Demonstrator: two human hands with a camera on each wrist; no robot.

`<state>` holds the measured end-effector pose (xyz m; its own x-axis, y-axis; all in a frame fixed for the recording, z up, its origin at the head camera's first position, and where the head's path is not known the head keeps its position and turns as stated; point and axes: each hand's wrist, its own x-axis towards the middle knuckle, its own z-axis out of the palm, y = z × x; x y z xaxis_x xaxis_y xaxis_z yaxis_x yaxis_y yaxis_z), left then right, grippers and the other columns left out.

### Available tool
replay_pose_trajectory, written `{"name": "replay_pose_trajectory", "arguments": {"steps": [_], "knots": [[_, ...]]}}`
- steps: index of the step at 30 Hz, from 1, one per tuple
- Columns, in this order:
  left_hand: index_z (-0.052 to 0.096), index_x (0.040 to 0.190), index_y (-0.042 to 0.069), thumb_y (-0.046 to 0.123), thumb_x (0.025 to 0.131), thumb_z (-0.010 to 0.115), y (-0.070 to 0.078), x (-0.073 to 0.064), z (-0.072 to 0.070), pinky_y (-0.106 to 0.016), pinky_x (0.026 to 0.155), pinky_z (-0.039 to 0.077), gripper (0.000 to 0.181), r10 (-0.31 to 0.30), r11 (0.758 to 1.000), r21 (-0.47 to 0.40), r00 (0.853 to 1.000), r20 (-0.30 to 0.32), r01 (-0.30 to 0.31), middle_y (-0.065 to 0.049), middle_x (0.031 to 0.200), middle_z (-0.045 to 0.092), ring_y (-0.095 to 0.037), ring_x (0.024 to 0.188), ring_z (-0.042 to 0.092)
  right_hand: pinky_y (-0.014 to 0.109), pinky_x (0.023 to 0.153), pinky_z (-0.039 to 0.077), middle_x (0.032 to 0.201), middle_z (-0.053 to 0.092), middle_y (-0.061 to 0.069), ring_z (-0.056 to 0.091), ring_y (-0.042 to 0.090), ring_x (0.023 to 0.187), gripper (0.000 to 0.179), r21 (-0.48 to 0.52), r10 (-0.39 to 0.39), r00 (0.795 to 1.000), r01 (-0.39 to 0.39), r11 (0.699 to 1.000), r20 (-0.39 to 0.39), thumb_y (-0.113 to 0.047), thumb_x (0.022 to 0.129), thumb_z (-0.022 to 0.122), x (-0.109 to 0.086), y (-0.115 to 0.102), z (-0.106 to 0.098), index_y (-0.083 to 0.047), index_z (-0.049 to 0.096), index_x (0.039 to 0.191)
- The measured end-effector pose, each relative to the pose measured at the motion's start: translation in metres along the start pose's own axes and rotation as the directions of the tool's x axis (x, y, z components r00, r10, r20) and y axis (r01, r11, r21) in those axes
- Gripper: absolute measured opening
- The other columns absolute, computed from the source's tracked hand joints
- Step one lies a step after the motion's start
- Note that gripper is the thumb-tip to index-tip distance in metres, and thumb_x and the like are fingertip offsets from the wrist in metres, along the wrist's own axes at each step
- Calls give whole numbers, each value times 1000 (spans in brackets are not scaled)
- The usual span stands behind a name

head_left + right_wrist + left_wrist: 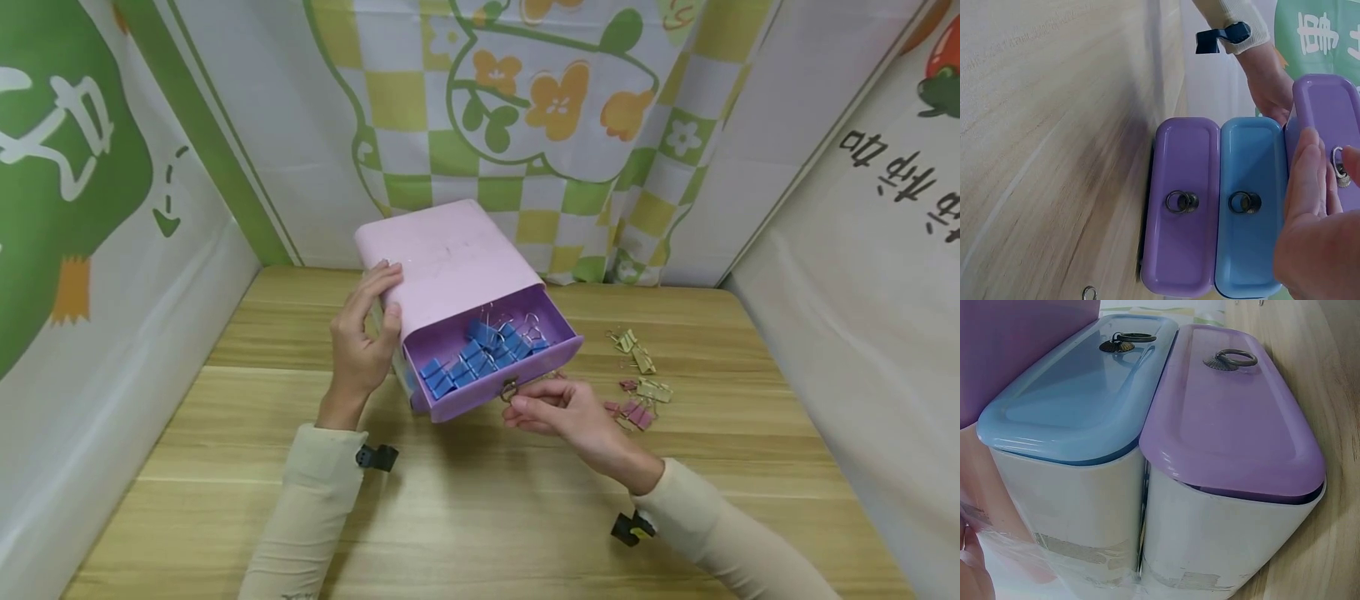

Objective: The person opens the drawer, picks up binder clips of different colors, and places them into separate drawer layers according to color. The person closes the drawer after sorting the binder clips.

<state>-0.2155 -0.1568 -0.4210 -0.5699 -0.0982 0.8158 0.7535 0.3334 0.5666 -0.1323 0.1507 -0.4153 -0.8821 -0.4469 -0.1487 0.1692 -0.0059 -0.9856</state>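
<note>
A pink drawer box (pixel 450 258) stands on the table with its top purple drawer (pixel 555 350) pulled out. Several blue binder clips (pixel 480 358) lie inside that drawer. My right hand (pixel 562 412) is at the drawer's front, thumb and fingertips pinching its ring pull (pixel 1338 164). At the box's left side, my left hand (pixel 363 333) rests against the wall with its fingers by the top edge. Below, a blue drawer (pixel 1250 244) and another purple drawer (pixel 1179 256) are pushed in, each with a ring pull.
Yellow binder clips (pixel 642 360) and pink binder clips (pixel 639 414) lie loose on the wooden table (pixel 480 517), right of the box. A checked cloth backdrop (pixel 465 150) hangs close behind, with printed sheets on both sides.
</note>
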Motion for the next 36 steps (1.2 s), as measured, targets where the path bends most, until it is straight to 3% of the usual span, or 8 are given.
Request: {"name": "replay_pose_trajectory", "arguments": {"steps": [6, 10, 14, 25, 36], "knots": [[73, 129, 3, 21, 97, 56, 0, 0, 0, -42, 129, 42, 40, -1, 1000, 3, 1000, -2, 1, -12, 141, 70, -29, 146, 56, 40, 100, 64, 105, 80, 7, 80, 21, 100, 30, 24, -10, 1000, 11, 1000, -25, -16, 101, 70, 1, -2, 4, 7, 69, 119], [73, 129, 3, 21, 97, 56, 0, 0, 0, -42, 129, 42, 40, -1, 1000, 3, 1000, -5, 1, -12, 141, 70, -30, 146, 56, 44, 103, 62, 103, 81, 6, 80, 21, 98, 33, 48, -18, 999, 19, 999, -30, -15, 102, 68, 3, -6, 8, 10, 67, 123], [73, 129, 4, 22, 96, 57, 0, 0, 0, -42, 128, 42, 41, -2, 1000, 2, 1000, -6, 2, -12, 141, 71, -29, 145, 56, 40, 99, 65, 97, 82, 3, 80, 18, 93, 35, 55, -19, 998, 22, 998, -58, -14, 103, 66, 5, -8, 13, 13, 67, 124], [73, 129, 4, 21, 97, 57, 1, 2, 0, -42, 128, 42, 40, 1, 1000, 7, 1000, -12, -1, -12, 141, 71, -30, 145, 56, 34, 90, 68, 91, 82, 2, 80, 15, 84, 11, 79, -59, 992, 68, 995, -107, -14, 102, 67, 7, -21, 20, -7, 75, 103], [73, 129, 4, 21, 96, 58, 2, 0, 0, -42, 129, 42, 40, -9, 1000, 2, 1000, -3, 9, -12, 141, 70, -30, 146, 56, 33, 92, 67, 95, 82, 8, 81, 16, 87, 26, 52, -55, 990, 63, 997, -129, -16, 102, 69, 27, -26, 21, 7, 72, 113]]}}
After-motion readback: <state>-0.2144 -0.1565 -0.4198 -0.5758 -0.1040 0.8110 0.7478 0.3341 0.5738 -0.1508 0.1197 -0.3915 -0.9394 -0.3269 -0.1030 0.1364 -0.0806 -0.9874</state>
